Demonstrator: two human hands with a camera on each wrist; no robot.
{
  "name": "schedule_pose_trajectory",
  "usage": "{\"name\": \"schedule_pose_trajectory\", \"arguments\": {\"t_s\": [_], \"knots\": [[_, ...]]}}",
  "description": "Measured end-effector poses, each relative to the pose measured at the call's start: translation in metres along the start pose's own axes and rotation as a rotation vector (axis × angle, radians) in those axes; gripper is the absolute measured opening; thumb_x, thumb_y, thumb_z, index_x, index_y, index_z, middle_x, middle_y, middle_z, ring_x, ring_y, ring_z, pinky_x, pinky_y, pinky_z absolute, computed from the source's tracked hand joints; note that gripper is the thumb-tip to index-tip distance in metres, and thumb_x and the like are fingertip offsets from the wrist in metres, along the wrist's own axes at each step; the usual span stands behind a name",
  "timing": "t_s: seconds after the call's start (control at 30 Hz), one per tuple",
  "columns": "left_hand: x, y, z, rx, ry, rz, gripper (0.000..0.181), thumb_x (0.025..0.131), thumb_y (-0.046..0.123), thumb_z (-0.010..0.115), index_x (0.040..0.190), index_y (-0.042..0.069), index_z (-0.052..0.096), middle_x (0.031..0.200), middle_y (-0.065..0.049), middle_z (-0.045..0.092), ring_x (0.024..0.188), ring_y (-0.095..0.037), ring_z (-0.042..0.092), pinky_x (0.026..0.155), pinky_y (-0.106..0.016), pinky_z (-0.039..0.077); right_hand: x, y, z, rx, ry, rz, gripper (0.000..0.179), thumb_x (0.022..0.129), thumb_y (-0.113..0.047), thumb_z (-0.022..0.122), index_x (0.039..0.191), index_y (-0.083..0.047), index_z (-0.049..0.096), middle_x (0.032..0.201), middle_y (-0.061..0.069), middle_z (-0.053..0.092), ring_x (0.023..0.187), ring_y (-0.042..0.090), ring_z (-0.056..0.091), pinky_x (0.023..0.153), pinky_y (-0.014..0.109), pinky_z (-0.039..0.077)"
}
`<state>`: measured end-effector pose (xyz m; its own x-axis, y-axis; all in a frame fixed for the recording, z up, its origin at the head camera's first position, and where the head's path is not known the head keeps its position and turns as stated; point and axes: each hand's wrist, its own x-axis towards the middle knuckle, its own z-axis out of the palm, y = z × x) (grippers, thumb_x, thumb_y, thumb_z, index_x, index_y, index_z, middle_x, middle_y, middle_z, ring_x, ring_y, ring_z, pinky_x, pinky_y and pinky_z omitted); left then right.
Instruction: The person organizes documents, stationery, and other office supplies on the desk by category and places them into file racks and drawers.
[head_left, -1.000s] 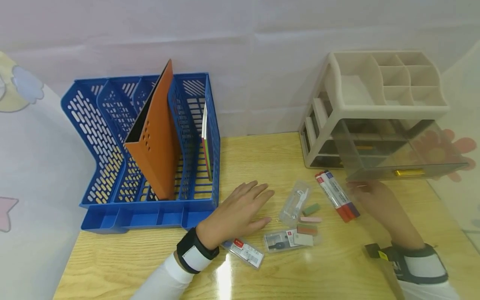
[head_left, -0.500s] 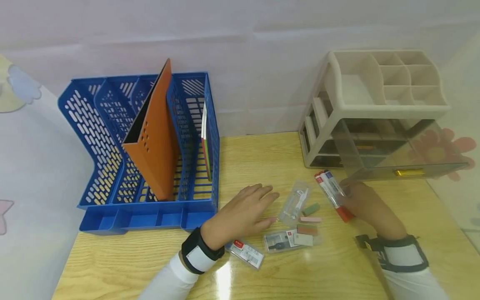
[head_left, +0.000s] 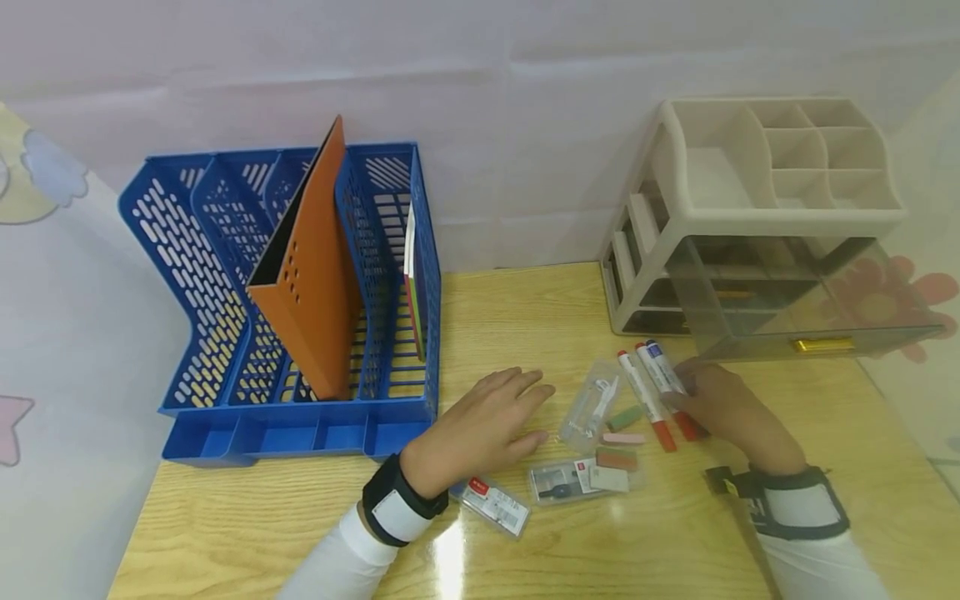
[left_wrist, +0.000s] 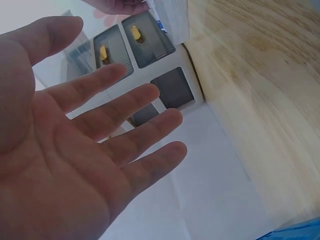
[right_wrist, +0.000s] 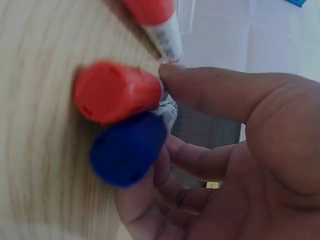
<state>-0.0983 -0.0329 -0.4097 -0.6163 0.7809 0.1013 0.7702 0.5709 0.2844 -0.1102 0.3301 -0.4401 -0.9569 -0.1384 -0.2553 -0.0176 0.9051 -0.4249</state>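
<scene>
Wooden desk (head_left: 525, 317) fills the lower frame. At right of centre, the right hand (head_left: 723, 412) pinches together one red-capped marker (right_wrist: 117, 92) and one blue-capped marker (right_wrist: 129, 150); a third marker (head_left: 645, 398), also red-capped, lies just beside. The left hand (head_left: 480, 432), fingers spread, is near three clear cases (head_left: 495, 507) and four small blocks (head_left: 625, 418).

A round white marker with a red cap (right_wrist: 117, 92) and a matching white marker with a blue cap (right_wrist: 130, 150) lie side by side, touching, in the grip of the right hand (head_left: 731, 412), caps towards the person. A second red-capped white marker (head_left: 645, 396) lies diagonally on the surface (head_left: 525, 317), just beside them. A clear plastic oblong case (head_left: 588, 412) lies near the left hand (head_left: 480, 433), a white item visible inside.
</scene>
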Motion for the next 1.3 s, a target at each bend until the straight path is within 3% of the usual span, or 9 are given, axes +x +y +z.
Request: {"name": "schedule_pose_trajectory", "arguments": {"t_s": [0.13, 0.3, 0.53, 0.77, 0.9, 1.03, 1.17, 1.3], "knots": [[0.0, -0.002, 0.001, -0.007, -0.005, -0.003, 0.054, 0.102, 0.038, 0.065, 0.147, 0.01, 0.055, 0.152, -0.014, 0.054, 0.143, -0.031, 0.05, 0.123, -0.044, 0.037, 0.001, 0.002, -0.001, 0.01, -0.025, 0.025, 0.053, 0.093, -0.03, 0.075, 0.12, 0.014, 0.062, 0.092, 0.014, 0.068, 0.083, 0.027, 0.062, 0.078, 0.051, 0.054], [0.0, -0.004, 0.001, -0.03, -0.014, -0.003, 0.053, 0.102, 0.036, 0.064, 0.147, 0.009, 0.055, 0.152, -0.015, 0.054, 0.143, -0.032, 0.05, 0.122, -0.044, 0.037, 0.0, 0.0, -0.001, 0.037, 0.003, -0.006, 0.053, 0.095, -0.029, 0.073, 0.124, 0.014, 0.06, 0.099, 0.021, 0.071, 0.089, 0.032, 0.067, 0.082, 0.057, 0.055], [0.0, -0.004, 0.0, -0.024, -0.002, -0.001, 0.056, 0.103, 0.036, 0.064, 0.149, 0.009, 0.052, 0.153, -0.016, 0.053, 0.143, -0.032, 0.05, 0.122, -0.044, 0.038, -0.011, -0.018, -0.006, 0.088, 0.048, -0.048, 0.044, 0.1, -0.022, 0.067, 0.128, 0.01, 0.057, 0.107, 0.029, 0.071, 0.098, 0.045, 0.07, 0.079, 0.056, 0.058], [0.001, -0.001, 0.001, 0.048, 0.102, 0.028, 0.062, 0.101, 0.04, 0.066, 0.152, 0.011, 0.049, 0.159, -0.016, 0.046, 0.147, -0.037, 0.044, 0.121, -0.049, 0.038, -0.024, -0.045, -0.01, 0.117, 0.041, -0.077, 0.039, 0.1, -0.016, 0.066, 0.128, 0.008, 0.055, 0.095, 0.021, 0.074, 0.083, 0.03, 0.072, 0.062, 0.035, 0.055], [0.002, 0.003, 0.001, 0.067, 0.147, 0.053, 0.062, 0.101, 0.042, 0.065, 0.152, 0.011, 0.049, 0.158, -0.016, 0.047, 0.146, -0.038, 0.045, 0.119, -0.05, 0.041, -0.032, -0.059, -0.013, 0.133, 0.029, -0.097, 0.041, 0.099, -0.018, 0.069, 0.129, 0.007, 0.056, 0.098, 0.021, 0.074, 0.09, 0.035, 0.073, 0.063, 0.037, 0.058], [0.004, 0.006, 0.003, 0.079, 0.156, 0.069, 0.064, 0.101, 0.047, 0.063, 0.152, 0.011, 0.048, 0.158, -0.017, 0.047, 0.146, -0.039, 0.045, 0.117, -0.053, 0.042, -0.044, -0.073, -0.018, 0.166, 0.026, -0.123, 0.042, 0.099, -0.02, 0.07, 0.132, 0.003, 0.056, 0.099, 0.013, 0.075, 0.091, 0.031, 0.073, 0.07, 0.044, 0.061], [0.005, 0.011, 0.002, 0.087, 0.157, 0.092, 0.066, 0.102, 0.051, 0.059, 0.154, 0.011, 0.047, 0.159, -0.016, 0.046, 0.146, -0.038, 0.045, 0.117, -0.053, 0.043, -0.059, -0.085, -0.024, 0.186, 0.075, -0.185, 0.039, 0.098, -0.018, 0.072, 0.131, -0.003, 0.059, 0.099, 0.002, 0.076, 0.092, 0.023, 0.074, 0.08, 0.049, 0.062], [0.006, 0.016, 0.0, 0.091, 0.159, 0.112, 0.067, 0.102, 0.052, 0.059, 0.155, 0.012, 0.046, 0.158, -0.015, 0.047, 0.145, -0.037, 0.046, 0.117, -0.051, 0.044, -0.073, -0.093, -0.03, 0.212, 0.186, -0.212, 0.041, 0.094, -0.015, 0.077, 0.131, -0.008, 0.062, 0.1, 0.002, 0.077, 0.091, 0.007, 0.073, 0.073, 0.03, 0.062]]}}
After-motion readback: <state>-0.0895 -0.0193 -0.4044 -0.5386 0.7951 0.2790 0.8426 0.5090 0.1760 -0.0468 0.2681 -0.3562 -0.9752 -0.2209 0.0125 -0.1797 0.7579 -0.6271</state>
